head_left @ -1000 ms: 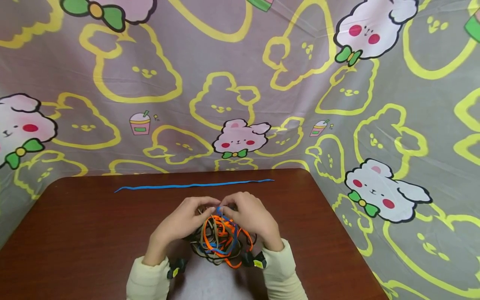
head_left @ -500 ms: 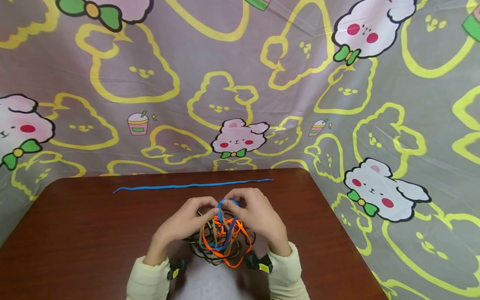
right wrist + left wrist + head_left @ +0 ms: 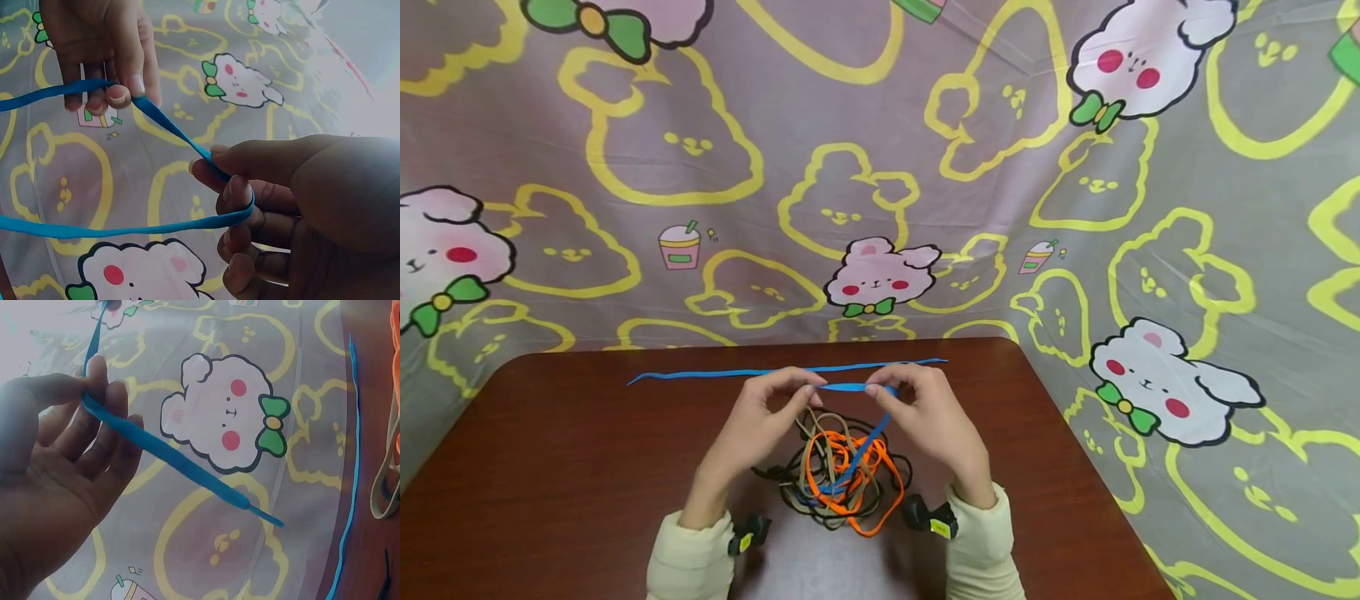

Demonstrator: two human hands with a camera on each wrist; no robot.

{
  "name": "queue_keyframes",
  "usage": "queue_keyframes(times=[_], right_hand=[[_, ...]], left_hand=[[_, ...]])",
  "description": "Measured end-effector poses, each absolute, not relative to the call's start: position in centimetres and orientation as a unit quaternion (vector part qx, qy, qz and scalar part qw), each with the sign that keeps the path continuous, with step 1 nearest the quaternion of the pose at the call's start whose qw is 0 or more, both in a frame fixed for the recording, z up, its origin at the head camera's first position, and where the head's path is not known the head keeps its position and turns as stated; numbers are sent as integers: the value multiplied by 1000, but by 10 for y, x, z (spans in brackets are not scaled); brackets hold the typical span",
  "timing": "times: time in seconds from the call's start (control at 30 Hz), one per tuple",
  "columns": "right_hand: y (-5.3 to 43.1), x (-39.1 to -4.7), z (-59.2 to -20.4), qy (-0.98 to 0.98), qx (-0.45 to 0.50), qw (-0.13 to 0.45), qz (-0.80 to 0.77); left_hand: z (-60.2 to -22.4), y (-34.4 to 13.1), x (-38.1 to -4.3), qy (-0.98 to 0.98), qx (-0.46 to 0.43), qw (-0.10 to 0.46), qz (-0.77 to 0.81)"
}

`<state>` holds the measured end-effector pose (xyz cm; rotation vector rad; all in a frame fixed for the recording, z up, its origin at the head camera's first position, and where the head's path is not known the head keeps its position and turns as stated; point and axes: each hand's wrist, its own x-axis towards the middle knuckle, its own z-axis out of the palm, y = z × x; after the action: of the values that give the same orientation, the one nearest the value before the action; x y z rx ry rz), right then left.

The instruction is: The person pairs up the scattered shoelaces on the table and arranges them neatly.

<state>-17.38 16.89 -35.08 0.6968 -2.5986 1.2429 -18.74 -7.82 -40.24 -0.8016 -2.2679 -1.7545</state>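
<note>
A blue flat shoelace [image 3: 846,387] is stretched between my two hands above a tangled pile. My left hand [image 3: 765,417] pinches it between thumb and forefinger; in the left wrist view the lace's tipped end [image 3: 265,515] hangs free past the fingers. My right hand [image 3: 934,421] pinches the same lace a short way along, and in the right wrist view the lace [image 3: 144,228] loops round a finger and runs back. From there it drops into the pile of orange laces [image 3: 891,500], with tan and black ones mixed in.
Another blue shoelace [image 3: 700,374] lies stretched out along the far side of the brown table [image 3: 587,450]. A patterned cloth [image 3: 760,167] hangs behind the table and along its right side.
Both hands have risen out of the pile and moved apart, drawing a length of the blue shoelace up between them. The straight blue lace at the back has stayed in place.
</note>
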Motion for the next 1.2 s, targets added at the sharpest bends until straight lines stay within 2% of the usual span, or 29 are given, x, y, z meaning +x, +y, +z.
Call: queue_keyframes(times=[0.2,0.43,0.67,0.93,1.2], right_hand=[[171,-174,-351,-872,228,90,423],[175,-176,-351,-874,231,99,416],[179,-180,-353,-880,230,93,404],[184,-184,-355,-880,233,92,403],[186,-191,-360,-875,260,117,391]], left_hand=[[-401,-83,-188,-758,-252,99,-594],[-397,-86,-189,-755,-243,167,-586],[-398,-93,-188,-743,-236,206,-591],[-395,-100,-189,-718,-238,288,-587],[-395,-109,-187,-721,-213,310,-582]])
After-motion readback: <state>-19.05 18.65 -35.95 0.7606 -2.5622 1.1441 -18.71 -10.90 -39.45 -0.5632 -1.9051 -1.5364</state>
